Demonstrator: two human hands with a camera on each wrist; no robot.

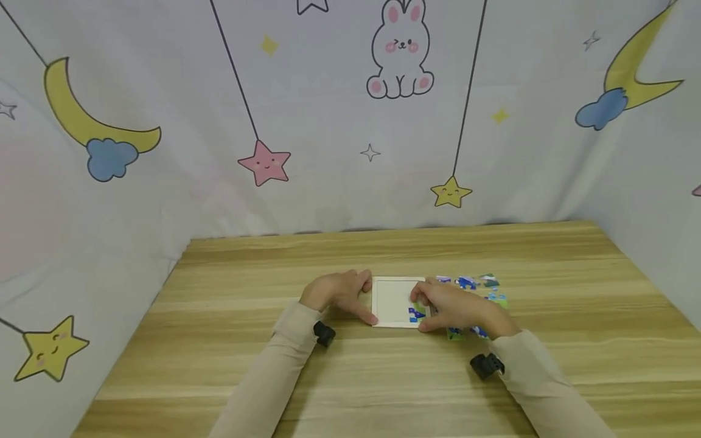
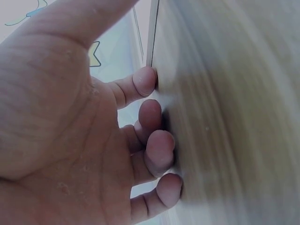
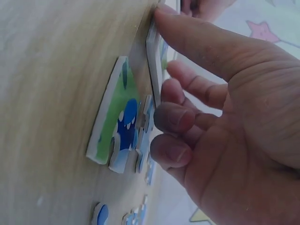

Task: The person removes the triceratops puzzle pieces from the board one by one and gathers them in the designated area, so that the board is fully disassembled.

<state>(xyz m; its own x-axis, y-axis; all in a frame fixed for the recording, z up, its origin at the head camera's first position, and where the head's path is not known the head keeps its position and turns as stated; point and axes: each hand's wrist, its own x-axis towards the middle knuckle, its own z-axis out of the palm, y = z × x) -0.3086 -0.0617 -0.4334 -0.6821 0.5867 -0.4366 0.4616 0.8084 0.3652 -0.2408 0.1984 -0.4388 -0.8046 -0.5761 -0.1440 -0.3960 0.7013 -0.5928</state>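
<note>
A white square puzzle tray (image 1: 391, 325) lies flat on the table, with a few joined jigsaw pieces (image 1: 414, 318) in its lower right corner. My left hand (image 1: 341, 292) rests at the tray's left edge, thumb by the near corner and the other fingers farther back; its fingertips (image 2: 160, 147) touch the tabletop. Over the tray's right side, my right hand (image 1: 457, 306) has its thumb on the near rim and its bent fingers (image 3: 173, 117) at the pieces inside. Thumb and fingers stand apart there. Part of the pieces is hidden beneath that hand.
Loose jigsaw pieces (image 1: 490, 280) lie on the wooden table (image 1: 361, 383) right of the tray, some behind the right hand and forearm. A green and blue corner piece (image 3: 115, 117) sits close beside the tray. A printed curtain (image 1: 339, 201) hangs behind the table.
</note>
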